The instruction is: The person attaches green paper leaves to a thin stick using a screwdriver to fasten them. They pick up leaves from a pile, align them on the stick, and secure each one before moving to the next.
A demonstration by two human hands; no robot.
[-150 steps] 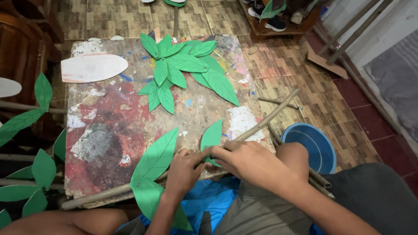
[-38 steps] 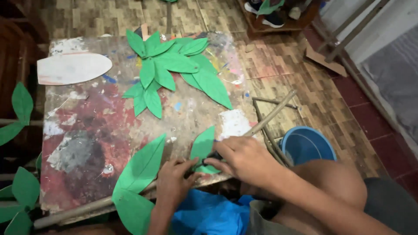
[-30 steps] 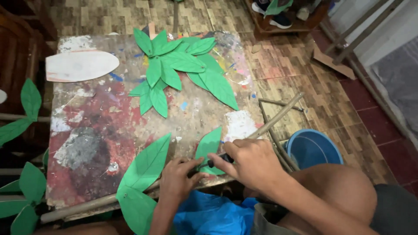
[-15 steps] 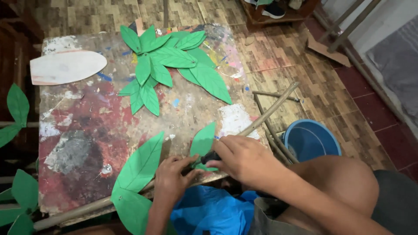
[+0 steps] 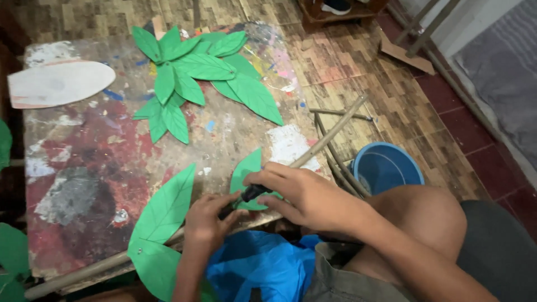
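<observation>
The right hand (image 5: 305,193) is closing around a small dark tool (image 5: 251,193) and pressing it against the long stick (image 5: 330,137), which is lying slantwise across the near edge of the paint-stained bench (image 5: 89,168) and sticking out past its right corner. The left hand (image 5: 210,218) is pinching the stick just beside the tool, fingers curled tight around it. A small green paper leaf (image 5: 249,170) is standing up from the stick right behind the two hands, partly hidden by the right one, and two larger green leaves (image 5: 165,210) are lying along the stick to the left, one hanging over the bench edge. Farther back on the bench, a cluster of finished leaves (image 5: 196,72) is spreading out, with a pale oval cutout (image 5: 59,84) well apart at the far left. A blue bucket (image 5: 386,168) is sitting on the floor beside the person's bare knee (image 5: 425,218), and a blue cloth (image 5: 257,268) is bunching beneath the hands.
</observation>
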